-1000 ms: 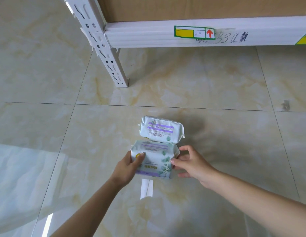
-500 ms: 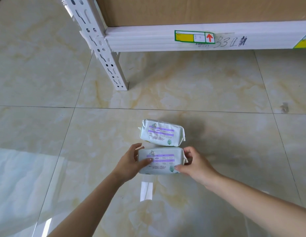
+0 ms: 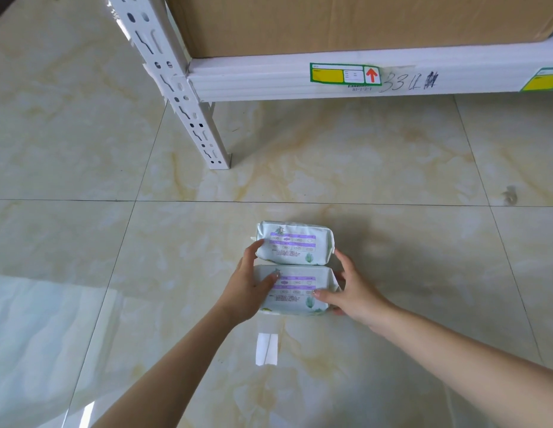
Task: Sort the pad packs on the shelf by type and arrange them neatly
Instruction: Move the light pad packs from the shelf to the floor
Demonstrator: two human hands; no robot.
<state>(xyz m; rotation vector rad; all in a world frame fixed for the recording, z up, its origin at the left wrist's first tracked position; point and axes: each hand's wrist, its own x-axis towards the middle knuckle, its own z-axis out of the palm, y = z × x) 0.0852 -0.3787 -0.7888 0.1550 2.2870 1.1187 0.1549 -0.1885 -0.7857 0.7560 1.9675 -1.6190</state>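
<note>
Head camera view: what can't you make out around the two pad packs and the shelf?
All in the head view:
Print on the near pad pack: too small, partly under the left hand and right hand.
Cardboard box: cut off by top edge.
Second shelf label: cut off by right edge.

Landmark: we take the white slotted metal upright point(image 3: 188, 97), its foot on the floor.
Floor: glossy cream marble-patterned tiles point(image 3: 361, 156) with thin dark joints surround that foot.
Beam: a white ribbed metal shelf beam point(image 3: 269, 78) runs right from the upright.
Box: a brown cardboard box point(image 3: 299, 23) sits above the beam, beside the upright.
Label: we see a green-edged yellow sticker point(image 3: 340, 74) farther right.
</note>
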